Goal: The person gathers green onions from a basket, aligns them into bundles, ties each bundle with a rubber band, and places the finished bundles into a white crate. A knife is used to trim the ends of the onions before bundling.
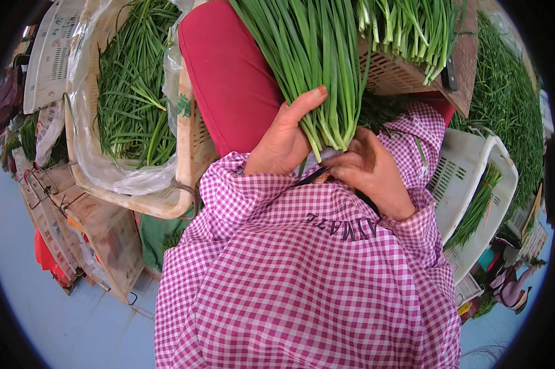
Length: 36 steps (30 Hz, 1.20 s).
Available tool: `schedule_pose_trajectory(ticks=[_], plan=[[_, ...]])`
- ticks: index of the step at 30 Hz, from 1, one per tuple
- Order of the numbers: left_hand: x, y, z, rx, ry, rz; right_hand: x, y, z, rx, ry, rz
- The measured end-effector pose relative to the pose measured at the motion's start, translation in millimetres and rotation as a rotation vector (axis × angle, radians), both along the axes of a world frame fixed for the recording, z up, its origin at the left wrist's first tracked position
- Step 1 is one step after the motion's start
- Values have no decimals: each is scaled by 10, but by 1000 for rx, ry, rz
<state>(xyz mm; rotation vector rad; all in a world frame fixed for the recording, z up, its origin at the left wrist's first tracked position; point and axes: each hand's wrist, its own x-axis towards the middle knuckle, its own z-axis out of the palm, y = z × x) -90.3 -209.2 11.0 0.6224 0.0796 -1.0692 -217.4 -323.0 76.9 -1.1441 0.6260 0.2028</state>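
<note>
My left hand (290, 131) grips a bunch of long flat green leaves, likely garlic chives (321, 60), near its pale stem ends, thumb lying across the front. Just below and to the right of the stem ends is my right hand (374, 170), its fingers bent close to the cut tips; whether it pinches anything is not clear. More chives with pale ends (404, 34) lie at the top right on a board (466, 69) over a plastic crate. A knife's black handle (450, 76) shows at the board's edge.
On the left stands a crate (183, 152) lined with clear plastic, holding loose chives (139, 92). A white basket (471, 184) on the right holds a tied green bundle (478, 203). Beyond it lies a large heap of greens (503, 115). More crates (102, 226) stand at the lower left.
</note>
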Motion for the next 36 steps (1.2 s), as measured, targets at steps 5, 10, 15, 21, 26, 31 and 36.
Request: schedule_pose_trajectory(ticks=[5,10,15,21,26,31,36], plan=[[-12,15,64,-78,35,-41,-150,-11,-89,-231,45,22],[-51,26,90,-99,28,-30,-85,-8,-197,-358,-10,-33],[-146,50,126,-134,-21,-65,-88,17,-116,-431,2,-66],[-179,56,172,-126,-6,-16,-126,41,-17,-951,-323,282],[-183,70,186,-79,-30,-70,42,132,-171,-1030,-320,133],[-168,118,272,70,-70,-90,40,98,-127,-982,-384,222],[-72,258,436,140,-7,-28,-65,-208,-221,-884,-269,168]])
